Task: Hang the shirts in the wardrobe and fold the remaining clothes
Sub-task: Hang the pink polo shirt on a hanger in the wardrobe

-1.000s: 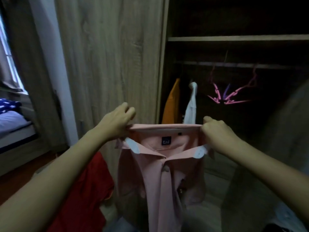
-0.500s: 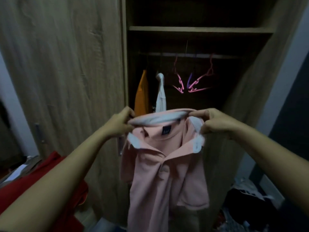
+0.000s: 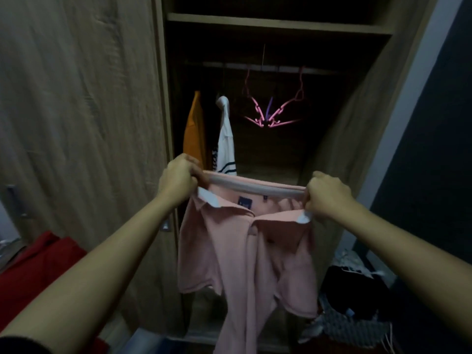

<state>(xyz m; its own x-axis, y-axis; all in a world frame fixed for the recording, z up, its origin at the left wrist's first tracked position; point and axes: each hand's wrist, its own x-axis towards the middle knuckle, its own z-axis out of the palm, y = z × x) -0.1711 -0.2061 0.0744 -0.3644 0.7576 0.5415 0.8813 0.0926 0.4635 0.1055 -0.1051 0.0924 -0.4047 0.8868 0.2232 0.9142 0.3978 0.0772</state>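
A pink polo shirt (image 3: 250, 254) with a white-lined collar hangs in front of the open wardrobe (image 3: 275, 24). My left hand (image 3: 178, 177) grips the left end of its collar and my right hand (image 3: 325, 198) grips the right end, stretching the neck opening wide. The shirt's body dangles below my hands. Inside the wardrobe, an orange shirt (image 3: 195, 131) and a white striped shirt (image 3: 226, 144) hang from the rail (image 3: 278, 69). Empty pink hangers (image 3: 273, 111) hang on the rail further right.
The shut wardrobe door (image 3: 84, 111) fills the left. Red clothing (image 3: 35, 274) lies at the lower left. A heap of dark and patterned clothes (image 3: 355, 302) sits at the lower right by the wardrobe's right side panel (image 3: 357, 129). A shelf spans the wardrobe top.
The view has swung right and closer to the open wardrobe. My hands have pulled the collar wider apart and lifted the shirt toward the opening.
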